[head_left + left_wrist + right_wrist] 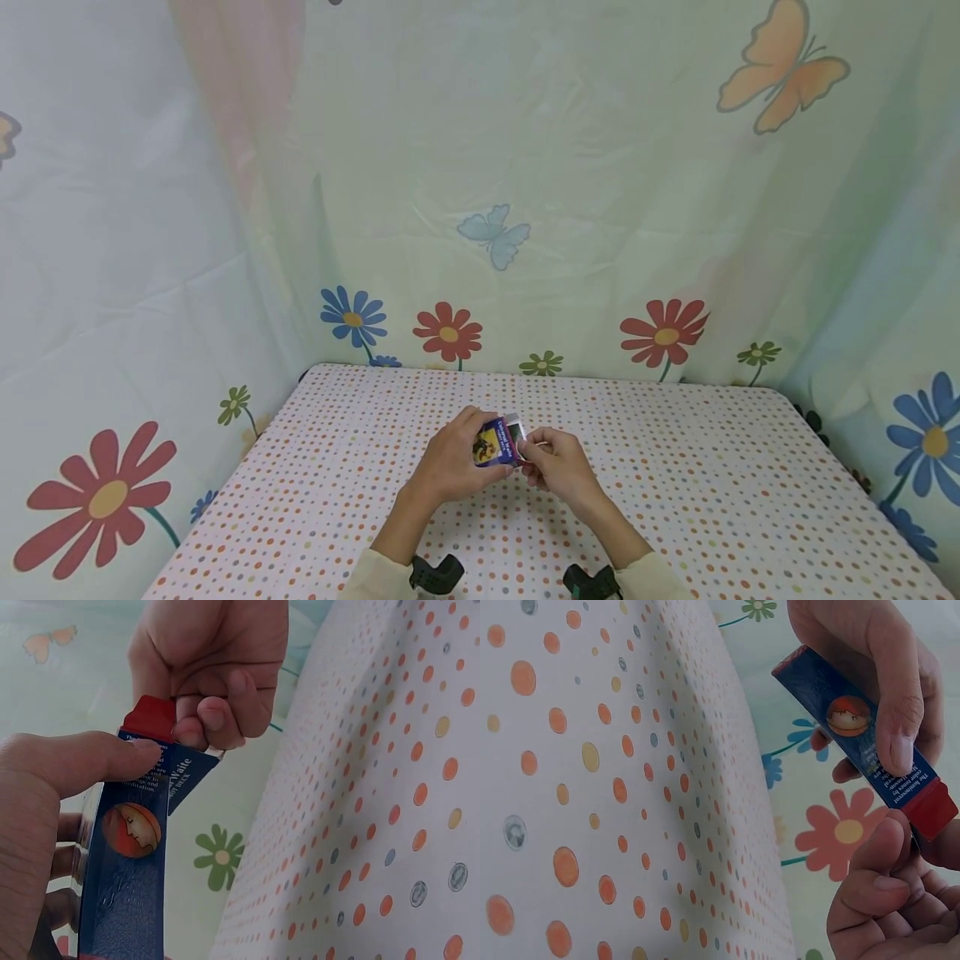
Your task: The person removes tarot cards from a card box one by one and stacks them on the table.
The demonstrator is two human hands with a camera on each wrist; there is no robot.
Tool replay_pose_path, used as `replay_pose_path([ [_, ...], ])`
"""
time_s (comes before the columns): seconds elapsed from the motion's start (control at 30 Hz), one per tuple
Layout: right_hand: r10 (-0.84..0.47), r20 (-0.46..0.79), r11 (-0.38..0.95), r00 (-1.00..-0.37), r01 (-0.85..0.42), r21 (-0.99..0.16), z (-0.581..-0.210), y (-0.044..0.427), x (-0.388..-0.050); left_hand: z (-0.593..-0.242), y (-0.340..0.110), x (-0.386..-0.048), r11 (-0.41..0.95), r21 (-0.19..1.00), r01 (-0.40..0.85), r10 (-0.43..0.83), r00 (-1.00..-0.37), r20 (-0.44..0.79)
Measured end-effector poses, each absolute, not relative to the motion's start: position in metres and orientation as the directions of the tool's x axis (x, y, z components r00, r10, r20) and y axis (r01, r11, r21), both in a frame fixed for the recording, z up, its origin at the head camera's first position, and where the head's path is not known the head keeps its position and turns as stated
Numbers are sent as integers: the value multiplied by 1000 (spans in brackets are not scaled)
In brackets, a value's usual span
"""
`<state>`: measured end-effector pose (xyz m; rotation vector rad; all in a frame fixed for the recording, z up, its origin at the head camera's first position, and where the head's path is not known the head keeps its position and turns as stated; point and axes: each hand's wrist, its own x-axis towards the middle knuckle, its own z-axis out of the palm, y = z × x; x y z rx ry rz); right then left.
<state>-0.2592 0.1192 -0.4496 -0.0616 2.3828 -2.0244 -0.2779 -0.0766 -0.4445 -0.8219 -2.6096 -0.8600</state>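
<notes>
A small blue tarot card box (492,443) with a yellow picture and "Universal Waite" lettering is held over the table. My left hand (453,457) grips it by its sides, thumb along the narrow face in the left wrist view. At the end toward the right, the box stands open, with a red side flap (150,718) sticking out. My right hand (561,468) has its fingers curled at that end and pinches there. A white-edged piece (514,425) shows beside the right thumb; whether it is flap or cards, I cannot tell. The box's inside is mostly hidden.
Beneath both hands lies a table (675,467) with a white, dotted cover. Behind it hangs a pale curtain (600,208) printed with flowers and butterflies. Dark round objects (812,423) are partly visible past the table's right edge.
</notes>
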Motion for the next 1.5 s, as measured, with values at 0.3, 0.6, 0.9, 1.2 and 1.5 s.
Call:
replay_pose_path([
  [0.3,-42,20,142,-999,-26,-990,-451,126,-258,-442,-76,-277,665,461,588,434,-806,402],
  [0.6,-8,28,133,-1000,-28,-991,-452,131,-257,-441,-76,-277,672,464,578,437,-814,382],
  [0.9,2,25,136,-1000,-24,-990,-454,135,-261,-441,-78,-277,678,466,568,436,-821,368],
  [1.2,2,34,174,-999,-34,-984,-450,140,-265,-441,-80,-276,687,485,541,422,-841,339],
  [1.5,-4,47,194,-999,-47,-980,-447,144,-271,-439,-80,-275,680,493,543,426,-839,338],
])
